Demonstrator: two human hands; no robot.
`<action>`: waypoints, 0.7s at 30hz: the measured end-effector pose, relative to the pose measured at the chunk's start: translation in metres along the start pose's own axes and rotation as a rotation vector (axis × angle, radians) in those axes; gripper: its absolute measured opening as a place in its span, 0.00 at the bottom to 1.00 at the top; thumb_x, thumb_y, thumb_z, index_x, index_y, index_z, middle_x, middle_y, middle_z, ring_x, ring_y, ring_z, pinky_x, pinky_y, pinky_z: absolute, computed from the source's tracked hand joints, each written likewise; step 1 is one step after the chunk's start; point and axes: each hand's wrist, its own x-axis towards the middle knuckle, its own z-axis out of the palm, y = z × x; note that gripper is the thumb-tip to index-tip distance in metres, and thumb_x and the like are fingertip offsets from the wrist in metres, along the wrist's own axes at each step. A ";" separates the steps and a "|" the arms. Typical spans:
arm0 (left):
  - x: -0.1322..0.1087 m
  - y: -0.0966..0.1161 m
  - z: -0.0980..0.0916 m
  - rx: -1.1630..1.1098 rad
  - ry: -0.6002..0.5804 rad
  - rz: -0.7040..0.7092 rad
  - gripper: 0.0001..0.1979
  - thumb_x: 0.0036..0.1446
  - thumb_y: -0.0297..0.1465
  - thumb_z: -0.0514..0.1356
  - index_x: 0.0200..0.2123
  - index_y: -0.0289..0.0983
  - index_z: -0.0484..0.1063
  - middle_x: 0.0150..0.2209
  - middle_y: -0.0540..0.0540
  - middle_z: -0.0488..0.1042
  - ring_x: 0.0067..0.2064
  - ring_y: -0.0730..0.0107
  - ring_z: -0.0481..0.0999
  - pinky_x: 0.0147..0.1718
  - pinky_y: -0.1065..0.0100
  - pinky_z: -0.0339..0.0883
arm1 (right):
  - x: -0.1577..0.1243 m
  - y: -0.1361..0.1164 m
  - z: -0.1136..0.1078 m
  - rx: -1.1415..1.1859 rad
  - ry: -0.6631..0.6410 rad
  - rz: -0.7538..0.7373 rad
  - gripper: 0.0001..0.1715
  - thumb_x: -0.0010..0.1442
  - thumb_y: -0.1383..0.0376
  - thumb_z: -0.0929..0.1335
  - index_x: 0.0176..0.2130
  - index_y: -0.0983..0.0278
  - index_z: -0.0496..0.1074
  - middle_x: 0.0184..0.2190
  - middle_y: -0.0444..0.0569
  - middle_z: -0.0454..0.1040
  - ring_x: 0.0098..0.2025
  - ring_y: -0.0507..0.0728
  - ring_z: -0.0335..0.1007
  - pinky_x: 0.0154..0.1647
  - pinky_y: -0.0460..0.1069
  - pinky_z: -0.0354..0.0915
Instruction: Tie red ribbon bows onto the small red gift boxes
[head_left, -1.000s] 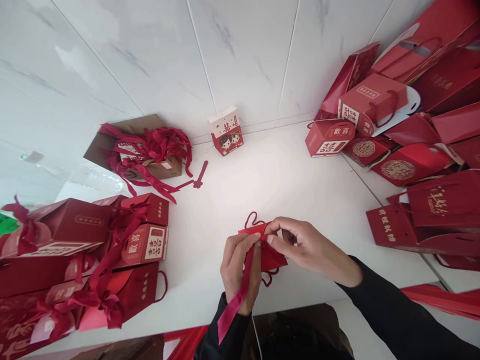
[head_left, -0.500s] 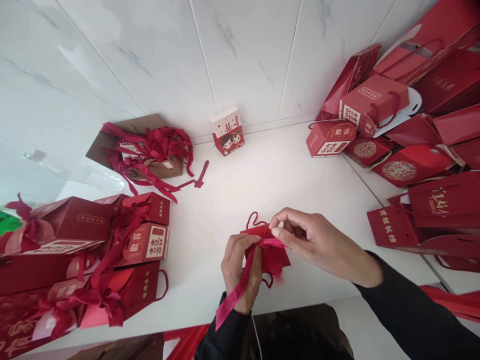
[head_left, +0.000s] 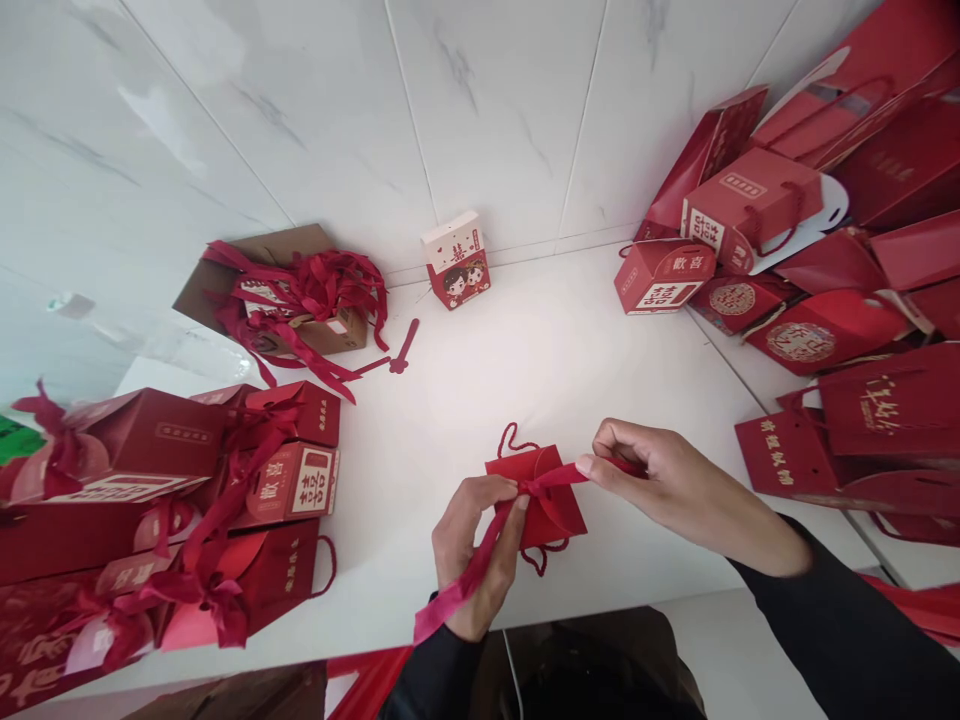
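Note:
A small red gift box (head_left: 568, 525) with cord handles stands on the white table near its front edge, seen from above. Across its top runs a red ribbon (head_left: 551, 484), crossed or knotted at the middle. My left hand (head_left: 469, 550) pinches the ribbon at that crossing between thumb and fingertips, and a loose tail hangs down over the palm and wrist. Off to the right of the box, my right hand (head_left: 645, 465) is closed on the other ribbon end and holds it taut. Whether the crossing is a full knot I cannot tell.
Several ribboned red boxes (head_left: 180, 440) crowd the left side. Behind them a cardboard box (head_left: 341, 335) overflows with ribbons. A cartoon-printed box (head_left: 459, 270) stands by the tiled wall, and a flat dark-red strip (head_left: 405, 347) lies nearby. Many red gift boxes (head_left: 664, 278) are piled at right.
My right hand has moved right, away from the box, drawing the ribbon end out straight. My left hand has shifted slightly left and keeps its pinch at the crossing.

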 end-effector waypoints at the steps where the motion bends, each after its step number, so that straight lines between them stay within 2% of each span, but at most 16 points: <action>1: -0.001 0.000 -0.001 0.011 0.008 0.007 0.08 0.60 0.22 0.65 0.40 0.40 0.75 0.38 0.47 0.80 0.39 0.68 0.81 0.38 0.67 0.76 | -0.001 0.004 0.002 -0.029 0.026 0.011 0.21 0.66 0.51 0.68 0.29 0.59 0.62 0.23 0.37 0.54 0.25 0.51 0.48 0.25 0.47 0.50; 4: -0.006 0.004 -0.004 0.056 0.072 -0.026 0.05 0.61 0.24 0.65 0.37 0.40 0.76 0.42 0.45 0.79 0.42 0.65 0.81 0.40 0.65 0.75 | -0.003 0.015 0.007 -0.071 0.039 0.029 0.21 0.67 0.51 0.66 0.28 0.59 0.61 0.23 0.38 0.55 0.25 0.52 0.49 0.25 0.47 0.51; 7: -0.011 0.009 -0.006 0.016 0.123 -0.173 0.03 0.63 0.28 0.64 0.35 0.40 0.74 0.40 0.46 0.79 0.43 0.64 0.80 0.42 0.64 0.73 | -0.005 0.022 0.010 -0.100 0.024 0.029 0.20 0.68 0.51 0.65 0.29 0.59 0.61 0.23 0.38 0.56 0.25 0.52 0.50 0.25 0.47 0.52; 10: -0.017 0.015 -0.009 -0.024 0.123 -0.340 0.05 0.62 0.32 0.65 0.33 0.40 0.74 0.39 0.47 0.78 0.43 0.64 0.77 0.44 0.64 0.70 | -0.004 0.028 0.012 -0.152 0.065 0.038 0.20 0.68 0.51 0.64 0.28 0.59 0.60 0.22 0.38 0.56 0.24 0.52 0.50 0.25 0.48 0.52; 14: -0.019 0.014 -0.023 -0.114 0.054 -0.638 0.13 0.61 0.40 0.66 0.30 0.39 0.72 0.29 0.50 0.72 0.32 0.69 0.70 0.33 0.68 0.65 | -0.003 0.036 0.011 -0.182 0.105 0.072 0.21 0.68 0.50 0.64 0.29 0.58 0.61 0.23 0.39 0.61 0.24 0.53 0.53 0.26 0.49 0.53; 15: -0.019 0.012 -0.026 -0.173 0.029 -0.713 0.14 0.61 0.42 0.66 0.31 0.38 0.73 0.27 0.50 0.70 0.31 0.70 0.69 0.32 0.68 0.65 | -0.003 0.038 0.012 -0.182 0.122 0.067 0.21 0.68 0.48 0.64 0.30 0.58 0.62 0.24 0.40 0.65 0.25 0.54 0.57 0.27 0.49 0.56; 17: -0.020 0.009 -0.031 -0.348 0.014 -0.834 0.17 0.62 0.46 0.63 0.37 0.37 0.76 0.29 0.48 0.71 0.31 0.69 0.70 0.32 0.67 0.67 | -0.005 0.040 0.014 -0.191 0.222 0.022 0.19 0.67 0.46 0.66 0.35 0.58 0.67 0.34 0.46 0.73 0.34 0.59 0.67 0.32 0.51 0.62; 19: -0.022 0.008 -0.032 -0.504 0.024 -0.881 0.21 0.64 0.48 0.61 0.46 0.36 0.77 0.34 0.43 0.74 0.34 0.66 0.73 0.34 0.65 0.70 | -0.010 0.040 0.018 -0.197 0.351 -0.010 0.21 0.66 0.44 0.66 0.39 0.58 0.69 0.40 0.51 0.75 0.43 0.63 0.69 0.35 0.53 0.64; 21: -0.024 0.011 -0.030 -0.530 -0.019 -0.875 0.21 0.64 0.47 0.61 0.51 0.38 0.77 0.39 0.40 0.76 0.39 0.63 0.75 0.35 0.65 0.71 | -0.014 0.037 0.024 -0.134 0.319 0.036 0.24 0.67 0.42 0.64 0.34 0.58 0.69 0.33 0.48 0.73 0.35 0.61 0.67 0.31 0.52 0.61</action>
